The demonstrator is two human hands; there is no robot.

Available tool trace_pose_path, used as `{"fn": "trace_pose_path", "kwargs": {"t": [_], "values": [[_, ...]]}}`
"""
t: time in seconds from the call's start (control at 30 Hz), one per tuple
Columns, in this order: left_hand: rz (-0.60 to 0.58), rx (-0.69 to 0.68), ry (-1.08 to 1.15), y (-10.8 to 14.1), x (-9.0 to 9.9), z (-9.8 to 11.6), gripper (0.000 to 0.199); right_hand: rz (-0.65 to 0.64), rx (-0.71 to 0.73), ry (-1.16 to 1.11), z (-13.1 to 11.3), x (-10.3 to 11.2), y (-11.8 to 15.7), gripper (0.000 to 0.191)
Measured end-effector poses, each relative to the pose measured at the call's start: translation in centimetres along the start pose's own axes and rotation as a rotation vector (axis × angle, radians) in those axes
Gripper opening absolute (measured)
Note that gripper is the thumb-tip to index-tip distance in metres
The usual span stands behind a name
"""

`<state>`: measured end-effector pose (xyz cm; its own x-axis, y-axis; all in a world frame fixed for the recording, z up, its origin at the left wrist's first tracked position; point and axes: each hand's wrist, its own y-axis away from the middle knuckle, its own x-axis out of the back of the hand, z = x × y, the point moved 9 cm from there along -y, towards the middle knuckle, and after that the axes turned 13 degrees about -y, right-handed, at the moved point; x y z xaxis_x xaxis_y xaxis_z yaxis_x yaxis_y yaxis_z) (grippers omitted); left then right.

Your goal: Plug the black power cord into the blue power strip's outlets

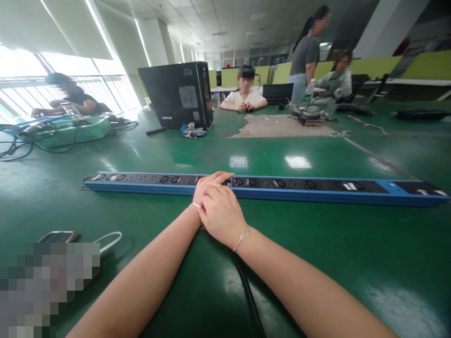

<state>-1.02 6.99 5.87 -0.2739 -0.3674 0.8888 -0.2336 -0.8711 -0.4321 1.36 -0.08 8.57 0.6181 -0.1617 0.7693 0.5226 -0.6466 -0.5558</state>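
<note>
A long blue and black power strip point(296, 185) with rows of sockets lies across the green table. My left hand point(211, 179) rests on the middle of it, palm down, fingers stretched out to the right. Laid across the back of that hand is my right hand point(223, 211), its fingers loosely bent over it and holding no object. Part of the left hand and a few sockets are hidden beneath. From below the right wrist a black cable point(246, 286) runs toward me.
A black computer case point(176, 96) stands at the back, blue-white gloves point(192, 130) beside it. Left are a green basket point(81, 134) with cables and a phone point(58, 237). Cardboard point(260, 126) lies beyond the strip. Several people are around the table and behind it.
</note>
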Motion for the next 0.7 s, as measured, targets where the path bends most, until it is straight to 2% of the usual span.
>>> {"fn": "trace_pose_path", "kwargs": {"t": [0.1,0.23,0.3,0.4,0.5,0.57,0.63,0.7], "values": [[0.026,-0.093,0.052,-0.1,0.5,0.6,0.034,0.009,0.006,0.006,-0.3,-0.1,0.6,0.02],[0.054,-0.073,0.07,-0.2,0.4,0.4,0.031,0.034,0.121,-0.067,-0.3,0.6,1.9,0.021],[0.06,-0.032,0.049,-0.2,0.1,0.2,0.028,0.054,0.208,-0.108,0.7,1.8,2.6,0.022],[0.094,0.025,-0.009,-0.2,0.2,0.3,0.028,0.148,0.158,-0.081,5.4,4.4,3.3,0.024],[0.135,0.046,-0.057,0.1,0.3,0.8,0.03,0.269,-0.015,-0.013,11.2,6.3,3.4,0.029],[0.156,0.06,-0.075,0.3,0.4,1.0,0.031,0.306,-0.135,0.035,14.0,6.6,3.4,0.031],[0.172,0.078,-0.083,0.4,0.3,1.1,0.031,0.276,-0.212,0.075,15.4,6.1,3.3,0.032],[0.188,0.097,-0.087,0.5,0.3,1.2,0.03,0.21,-0.247,0.092,15.6,5.2,3.0,0.033]]}}
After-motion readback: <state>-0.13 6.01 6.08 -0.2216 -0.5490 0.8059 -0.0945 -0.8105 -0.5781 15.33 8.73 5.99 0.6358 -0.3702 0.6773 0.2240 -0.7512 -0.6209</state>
